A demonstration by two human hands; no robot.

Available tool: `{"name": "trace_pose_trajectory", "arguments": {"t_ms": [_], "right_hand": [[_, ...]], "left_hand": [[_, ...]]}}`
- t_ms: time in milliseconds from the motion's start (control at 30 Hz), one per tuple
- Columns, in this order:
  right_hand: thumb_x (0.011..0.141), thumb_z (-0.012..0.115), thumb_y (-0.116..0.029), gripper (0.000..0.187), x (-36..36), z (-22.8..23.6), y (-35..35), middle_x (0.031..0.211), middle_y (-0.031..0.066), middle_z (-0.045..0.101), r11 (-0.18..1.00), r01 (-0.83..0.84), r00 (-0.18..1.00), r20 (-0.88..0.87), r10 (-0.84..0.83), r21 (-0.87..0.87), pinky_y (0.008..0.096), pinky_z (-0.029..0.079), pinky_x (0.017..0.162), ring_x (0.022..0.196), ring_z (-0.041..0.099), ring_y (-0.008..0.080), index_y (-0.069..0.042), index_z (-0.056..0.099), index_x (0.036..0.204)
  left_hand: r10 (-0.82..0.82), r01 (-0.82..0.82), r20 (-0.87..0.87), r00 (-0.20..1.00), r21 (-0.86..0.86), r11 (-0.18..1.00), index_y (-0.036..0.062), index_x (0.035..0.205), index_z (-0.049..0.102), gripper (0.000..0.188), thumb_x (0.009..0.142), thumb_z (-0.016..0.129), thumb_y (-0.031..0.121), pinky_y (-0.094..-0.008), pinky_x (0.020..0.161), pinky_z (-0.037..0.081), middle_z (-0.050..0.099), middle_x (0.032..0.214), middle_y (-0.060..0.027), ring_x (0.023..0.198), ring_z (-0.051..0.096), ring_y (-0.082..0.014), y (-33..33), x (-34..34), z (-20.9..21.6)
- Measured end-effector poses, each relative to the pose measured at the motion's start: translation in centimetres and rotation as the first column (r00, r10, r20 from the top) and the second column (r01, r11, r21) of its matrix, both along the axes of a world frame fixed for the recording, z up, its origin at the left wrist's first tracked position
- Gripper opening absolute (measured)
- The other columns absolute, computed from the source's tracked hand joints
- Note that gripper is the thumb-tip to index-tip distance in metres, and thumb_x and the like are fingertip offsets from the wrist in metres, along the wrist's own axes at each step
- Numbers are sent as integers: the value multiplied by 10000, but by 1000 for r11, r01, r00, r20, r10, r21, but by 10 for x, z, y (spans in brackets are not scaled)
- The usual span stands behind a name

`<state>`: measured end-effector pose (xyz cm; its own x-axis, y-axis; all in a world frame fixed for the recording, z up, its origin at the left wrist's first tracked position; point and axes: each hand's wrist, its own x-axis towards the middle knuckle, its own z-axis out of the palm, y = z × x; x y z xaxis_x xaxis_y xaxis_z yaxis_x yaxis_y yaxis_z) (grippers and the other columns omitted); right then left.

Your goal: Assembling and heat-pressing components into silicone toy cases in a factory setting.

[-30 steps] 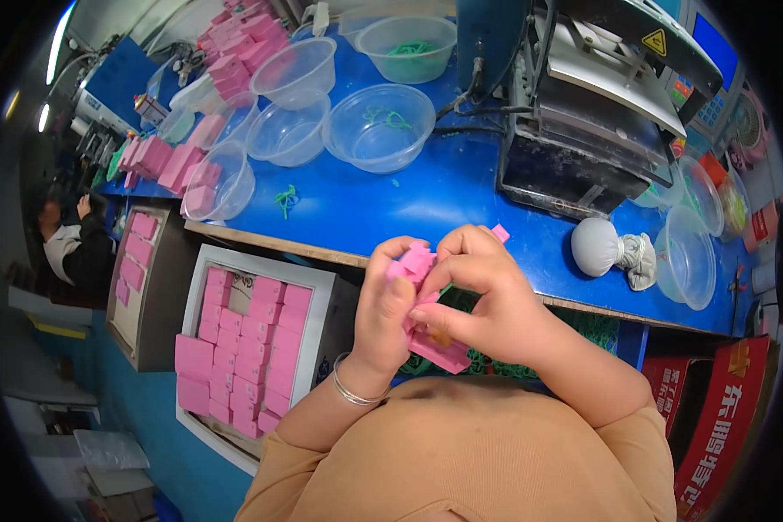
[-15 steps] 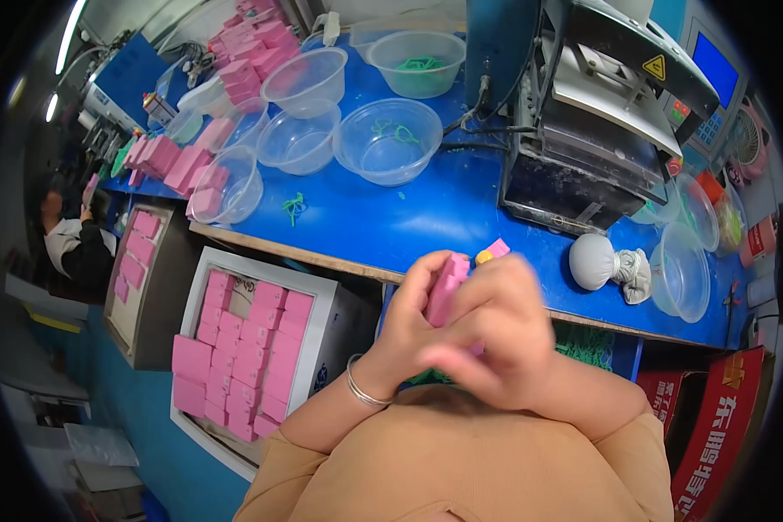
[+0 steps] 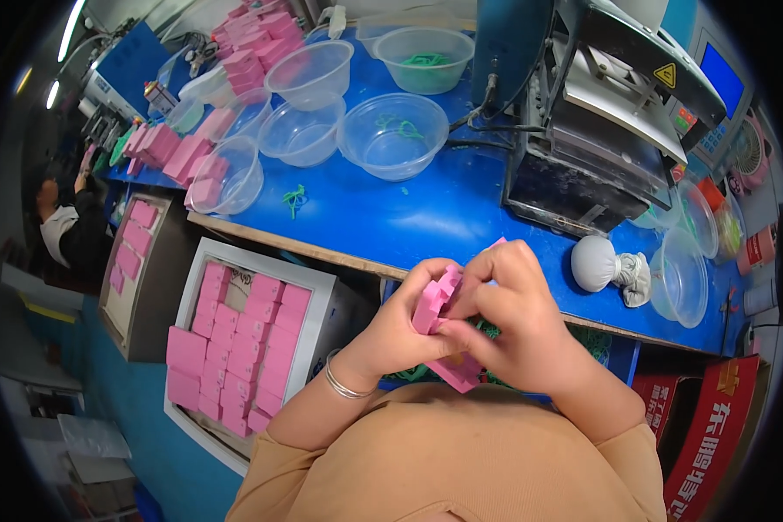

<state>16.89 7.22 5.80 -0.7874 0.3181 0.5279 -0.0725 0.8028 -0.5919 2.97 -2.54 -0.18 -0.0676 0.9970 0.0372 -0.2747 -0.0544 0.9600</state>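
Observation:
My left hand is wrapped round a pink notched block in front of my chest, just off the table's near edge. Close against it, my right hand has its thumb and fingers pinched together at the block's inner side. Whatever lies between those fingertips is hidden. A second pink piece shows below the two hands, slanting down; whether it joins the block I cannot tell. Beyond my right knuckles, a small pink tip peeks out, mostly covered.
Clear plastic bowls stand on the blue table, some holding green stringy pieces. At the right are a black press machine and a white cloth-wrapped ball. A white-rimmed box of pink blocks stands left; a person sits beyond.
My right hand, blurred over the block before, has drawn back a little, its fingers now pinched at the block's side. The lower pink piece has come into view. The camera view has shifted slightly.

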Motion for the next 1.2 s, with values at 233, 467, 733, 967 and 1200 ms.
{"name": "trace_pose_trajectory", "arguments": {"t_ms": [233, 467, 733, 967, 1200], "right_hand": [[627, 723, -109, 215, 1, 1, -12, 862, 80, 531, 973, -2, 998, -54, 15, 229, 358, 377, 714, 805, 506, 251, -48, 559, 752], [720, 671, -15, 229, 3, 6, 3, 864, 101, 552, 955, -35, 998, -54, 20, -295, 293, 461, 607, 715, 540, 223, -9, 586, 933], [703, 653, 24, 171, -1, -7, -2, 782, 105, 558, 976, -172, 983, 43, 179, -131, 331, 470, 569, 683, 576, 273, -19, 579, 851], [693, 646, 28, 159, 4, -23, -6, 728, 86, 526, 993, -69, 998, -11, 68, -91, 335, 423, 528, 630, 529, 259, -46, 564, 807], [689, 632, 64, 173, 7, -30, -10, 728, 103, 523, 992, -37, 994, -107, 25, -117, 334, 426, 573, 652, 531, 264, -29, 555, 813]], "left_hand": [[245, -200, -223, 944, 206, 958, 47, 1234, 363, 636, 726, 737, 130, -267, 846, 413, 488, 1073, -48, 980, 477, -122, -1, 10, 0], [202, -188, -128, 971, 112, 976, -13, 1367, 202, 837, 852, 389, 620, -208, 597, 423, 505, 991, -75, 736, 504, -81, -3, 9, 6], [103, -101, 68, 992, -36, 994, -1, 1364, 208, 797, 867, 387, 595, -209, 495, 389, 492, 873, -42, 581, 453, -75, -8, 13, 14], [130, -128, 70, 989, -34, 991, 5, 1364, 212, 796, 864, 382, 601, -207, 493, 389, 496, 848, -42, 578, 456, -71, -7, 16, 19], [150, -149, 51, 987, -16, 989, -8, 1364, 218, 822, 860, 345, 629, -196, 520, 381, 505, 860, -48, 603, 464, -72, -4, 20, 20]]}}
